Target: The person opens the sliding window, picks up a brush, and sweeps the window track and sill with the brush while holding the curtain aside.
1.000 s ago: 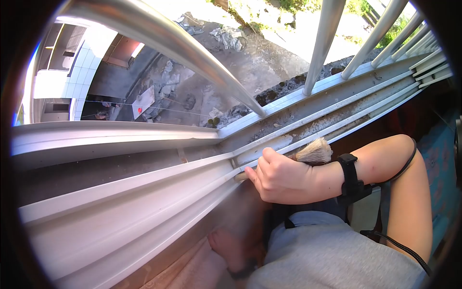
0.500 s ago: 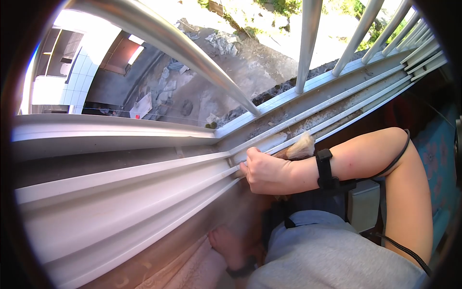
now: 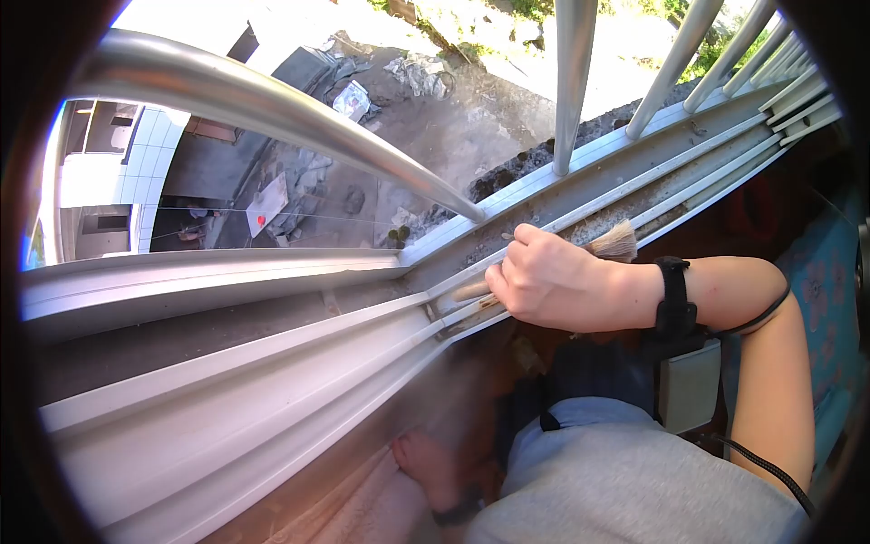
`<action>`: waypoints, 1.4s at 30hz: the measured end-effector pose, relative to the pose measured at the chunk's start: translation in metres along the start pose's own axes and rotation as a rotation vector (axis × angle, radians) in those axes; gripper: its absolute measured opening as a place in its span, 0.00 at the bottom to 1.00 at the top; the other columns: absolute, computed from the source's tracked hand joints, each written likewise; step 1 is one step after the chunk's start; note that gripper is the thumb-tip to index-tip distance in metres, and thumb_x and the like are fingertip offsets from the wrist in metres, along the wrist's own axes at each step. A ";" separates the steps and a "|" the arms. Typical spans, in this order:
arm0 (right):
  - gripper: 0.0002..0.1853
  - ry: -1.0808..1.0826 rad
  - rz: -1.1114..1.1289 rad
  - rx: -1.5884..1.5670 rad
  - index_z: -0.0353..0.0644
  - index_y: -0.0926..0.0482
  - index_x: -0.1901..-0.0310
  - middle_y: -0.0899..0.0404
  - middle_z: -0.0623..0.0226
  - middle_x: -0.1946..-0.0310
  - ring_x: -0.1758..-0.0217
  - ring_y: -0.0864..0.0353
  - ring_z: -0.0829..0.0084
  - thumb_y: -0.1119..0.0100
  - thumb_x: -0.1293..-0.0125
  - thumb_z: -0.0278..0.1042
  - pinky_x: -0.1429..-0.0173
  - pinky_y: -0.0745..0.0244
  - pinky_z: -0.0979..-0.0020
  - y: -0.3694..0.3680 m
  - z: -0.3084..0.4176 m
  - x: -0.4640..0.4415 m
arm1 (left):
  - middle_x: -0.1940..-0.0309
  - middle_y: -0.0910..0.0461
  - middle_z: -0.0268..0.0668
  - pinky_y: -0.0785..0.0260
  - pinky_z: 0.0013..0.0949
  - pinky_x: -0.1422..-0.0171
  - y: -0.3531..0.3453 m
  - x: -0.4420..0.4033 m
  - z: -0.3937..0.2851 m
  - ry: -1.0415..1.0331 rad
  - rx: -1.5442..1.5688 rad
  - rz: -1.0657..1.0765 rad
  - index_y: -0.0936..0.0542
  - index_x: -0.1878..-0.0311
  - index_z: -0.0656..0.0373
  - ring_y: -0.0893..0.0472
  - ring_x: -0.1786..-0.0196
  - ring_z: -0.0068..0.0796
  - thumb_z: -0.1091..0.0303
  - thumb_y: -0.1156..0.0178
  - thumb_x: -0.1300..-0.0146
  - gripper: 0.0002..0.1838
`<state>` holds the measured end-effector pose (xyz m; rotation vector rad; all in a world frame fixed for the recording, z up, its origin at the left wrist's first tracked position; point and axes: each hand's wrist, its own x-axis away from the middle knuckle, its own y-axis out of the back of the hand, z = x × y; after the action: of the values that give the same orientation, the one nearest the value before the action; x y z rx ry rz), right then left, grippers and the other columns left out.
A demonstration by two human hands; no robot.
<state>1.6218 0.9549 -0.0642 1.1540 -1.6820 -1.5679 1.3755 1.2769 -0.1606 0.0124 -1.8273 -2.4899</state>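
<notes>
Brush (image 3: 614,243) is gripped in the closed right hand (image 3: 548,279), fingers wrapped round the handle, with pale bristles exposed on the wrist side and the handle's end pointed across the channels of the window track (image 3: 634,197). A black strap (image 3: 674,299) is worn on the right wrist. Lower down, the left hand (image 3: 426,461) is seen dimly beside pale cloth (image 3: 353,499); whether its fingers are spread or closed cannot be told. Beyond the track, metal bars (image 3: 574,91) are lined up above littered ground (image 3: 426,136).
</notes>
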 end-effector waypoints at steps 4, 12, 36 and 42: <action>0.05 -0.018 -0.116 -0.125 0.43 0.30 0.72 0.30 0.72 0.78 0.70 0.25 0.73 0.44 0.44 0.31 0.59 0.31 0.72 0.006 -0.018 0.004 | 0.65 0.24 0.47 0.41 0.47 0.30 0.006 0.002 -0.005 0.004 -0.013 -0.042 0.21 0.66 0.64 0.26 0.54 0.45 0.69 0.42 0.49 0.09; 0.05 -0.034 -0.228 -0.421 0.44 0.29 0.71 0.28 0.69 0.74 0.67 0.24 0.71 0.43 0.44 0.31 0.54 0.29 0.72 0.015 -0.014 -0.006 | 0.64 0.24 0.45 0.42 0.47 0.30 0.016 -0.007 -0.012 0.019 0.067 0.000 0.20 0.64 0.64 0.26 0.54 0.43 0.69 0.41 0.47 0.10; 0.21 0.119 -0.035 -0.608 0.45 0.22 0.44 0.25 0.71 0.77 0.71 0.21 0.70 0.42 0.40 0.41 0.60 0.33 0.68 -0.044 0.036 -0.048 | 0.63 0.21 0.39 0.49 0.51 0.25 0.012 -0.027 -0.019 -0.106 0.190 0.175 0.17 0.54 0.59 0.24 0.51 0.38 0.65 0.38 0.43 0.14; 0.17 0.115 0.106 -0.675 0.44 0.22 0.50 0.23 0.68 0.80 0.74 0.19 0.67 0.42 0.40 0.38 0.63 0.32 0.67 -0.034 0.035 -0.053 | 0.63 0.21 0.39 0.47 0.50 0.26 0.044 -0.052 -0.029 -0.103 0.204 0.144 0.16 0.57 0.59 0.23 0.53 0.38 0.65 0.38 0.44 0.13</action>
<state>1.6243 1.0203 -0.0951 0.7649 -0.9873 -1.7604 1.4304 1.2391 -0.1288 -0.2351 -2.0350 -2.2388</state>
